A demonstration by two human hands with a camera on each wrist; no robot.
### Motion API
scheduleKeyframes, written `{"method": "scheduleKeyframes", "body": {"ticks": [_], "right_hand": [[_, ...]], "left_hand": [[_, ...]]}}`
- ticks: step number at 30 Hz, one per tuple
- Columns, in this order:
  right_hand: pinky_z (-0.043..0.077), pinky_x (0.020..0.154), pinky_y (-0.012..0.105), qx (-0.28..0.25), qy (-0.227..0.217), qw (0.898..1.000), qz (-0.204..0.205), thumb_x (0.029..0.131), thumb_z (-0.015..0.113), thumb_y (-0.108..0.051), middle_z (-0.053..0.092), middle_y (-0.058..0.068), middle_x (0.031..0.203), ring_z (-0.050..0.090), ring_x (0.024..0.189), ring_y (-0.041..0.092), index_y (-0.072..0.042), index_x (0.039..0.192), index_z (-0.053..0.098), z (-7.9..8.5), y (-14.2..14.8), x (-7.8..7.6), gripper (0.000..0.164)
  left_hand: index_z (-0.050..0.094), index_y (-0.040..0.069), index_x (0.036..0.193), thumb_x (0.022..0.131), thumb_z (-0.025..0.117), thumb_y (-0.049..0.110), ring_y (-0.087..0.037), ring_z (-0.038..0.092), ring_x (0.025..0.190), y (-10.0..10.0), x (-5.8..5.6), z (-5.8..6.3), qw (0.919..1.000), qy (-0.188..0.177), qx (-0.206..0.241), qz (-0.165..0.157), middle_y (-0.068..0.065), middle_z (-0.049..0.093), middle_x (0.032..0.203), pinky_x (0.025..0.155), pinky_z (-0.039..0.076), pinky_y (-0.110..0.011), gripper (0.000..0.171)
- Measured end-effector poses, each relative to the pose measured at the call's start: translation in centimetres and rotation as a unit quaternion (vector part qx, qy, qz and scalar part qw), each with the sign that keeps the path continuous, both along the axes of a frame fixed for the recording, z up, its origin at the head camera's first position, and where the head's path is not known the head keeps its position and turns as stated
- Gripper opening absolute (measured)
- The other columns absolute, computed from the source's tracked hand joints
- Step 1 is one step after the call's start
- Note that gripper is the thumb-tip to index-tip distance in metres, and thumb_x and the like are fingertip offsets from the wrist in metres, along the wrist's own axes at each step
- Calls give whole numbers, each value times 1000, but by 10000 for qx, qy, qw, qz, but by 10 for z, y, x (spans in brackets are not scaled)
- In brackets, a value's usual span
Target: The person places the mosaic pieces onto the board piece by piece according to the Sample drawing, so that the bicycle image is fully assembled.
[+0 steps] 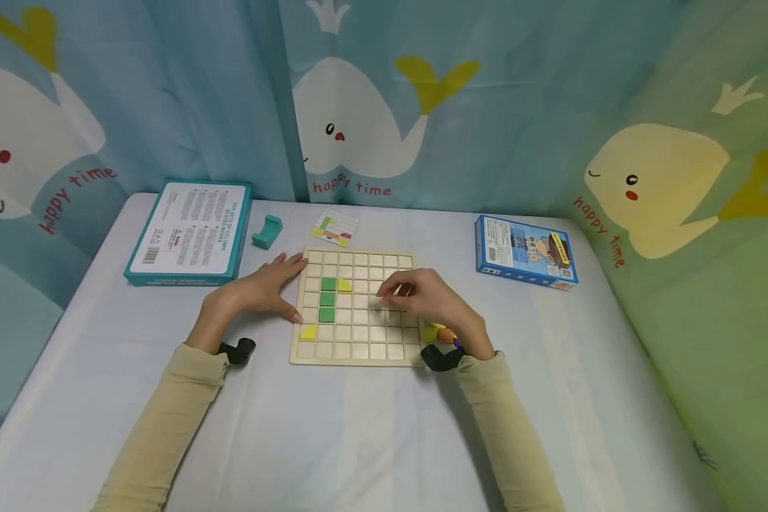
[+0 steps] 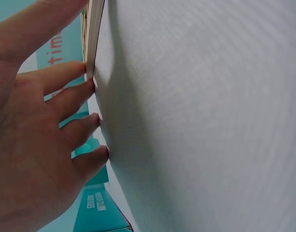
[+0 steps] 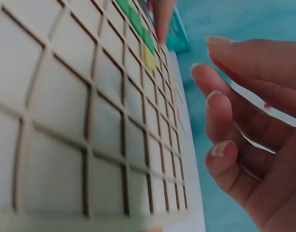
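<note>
Two pale sleeves (image 1: 173, 427) reach in over the near part of the white surface (image 1: 333, 441), with black devices (image 1: 239, 351) at both wrists. Around the surface's middle lies a wooden grid board (image 1: 356, 360). Just off its right edge, toward its near right corner, loose coloured pieces (image 1: 446, 336) are partly hidden by the right wrist. On the board, a yellow piece (image 1: 308, 332) sits in the leftmost column, one row in from the near edge.

The left hand (image 1: 256, 288) is spread, thumb and fingertips against the board's left edge, gripping nothing. The right hand (image 1: 425, 293) is over the board's right half, fingers loosely bent, nothing visible between them. Three green tiles (image 1: 328, 299) line the second column from the left; a yellow rounded piece (image 1: 344, 285) lies right of the farthest.

Farther off, a blue box (image 1: 526, 250) lies toward the surface's far right corner, a teal box (image 1: 190, 229) by the far left corner, a teal holder (image 1: 267, 232) beside it, and a patterned card (image 1: 334, 227) near the far edge. Behind hangs a whale-print curtain (image 1: 525, 142).
</note>
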State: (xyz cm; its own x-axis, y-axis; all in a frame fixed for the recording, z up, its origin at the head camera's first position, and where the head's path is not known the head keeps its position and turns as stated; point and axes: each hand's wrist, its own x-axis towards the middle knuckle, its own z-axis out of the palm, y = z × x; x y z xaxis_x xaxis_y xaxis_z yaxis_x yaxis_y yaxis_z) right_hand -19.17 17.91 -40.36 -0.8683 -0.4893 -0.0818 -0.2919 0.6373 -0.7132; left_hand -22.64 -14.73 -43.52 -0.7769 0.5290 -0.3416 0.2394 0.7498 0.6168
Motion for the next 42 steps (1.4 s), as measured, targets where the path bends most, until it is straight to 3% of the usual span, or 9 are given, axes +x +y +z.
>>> {"method": "scheduleKeyframes", "body": {"ticks": [10,19,27,37,42], "right_hand": [[54,71,35,-87,-677,9963,-525,97,71,-15,73,6,99,64,83,32,-8,108,78,0,38,-10,14],[56,81,30,102,-1366,9877,-754,95,71,-13,75,11,103,65,88,23,-4,110,76,-14,69,-17,18],[54,82,31,220,-1520,9850,-786,94,75,-18,75,14,110,63,90,23,-3,110,77,-24,94,-18,22],[49,71,30,196,-1736,9831,-554,90,80,-16,62,8,87,56,79,21,-2,111,73,-30,93,-18,26],[49,73,31,413,-1647,9827,-745,90,79,-18,62,6,87,57,81,22,-5,107,73,-29,91,-19,22]], "left_hand": [[19,6,165,81,88,34,-43,-3,159,-2,0,2,10000,-29,6,15,-16,8,174,124,5,-70,112],[18,4,165,81,88,32,-43,-4,159,-3,1,2,10000,-36,44,-12,-17,7,173,126,2,-66,112],[19,5,165,80,88,33,-42,-2,160,-2,2,2,10000,-31,34,-11,-15,9,174,126,2,-65,112],[19,4,164,80,89,33,-43,-3,159,-1,1,-1,10000,-35,30,-37,-16,7,174,126,2,-65,113],[19,5,165,80,89,33,-42,-4,159,0,1,-1,10000,-30,43,-19,-16,7,174,127,2,-64,114]]}}
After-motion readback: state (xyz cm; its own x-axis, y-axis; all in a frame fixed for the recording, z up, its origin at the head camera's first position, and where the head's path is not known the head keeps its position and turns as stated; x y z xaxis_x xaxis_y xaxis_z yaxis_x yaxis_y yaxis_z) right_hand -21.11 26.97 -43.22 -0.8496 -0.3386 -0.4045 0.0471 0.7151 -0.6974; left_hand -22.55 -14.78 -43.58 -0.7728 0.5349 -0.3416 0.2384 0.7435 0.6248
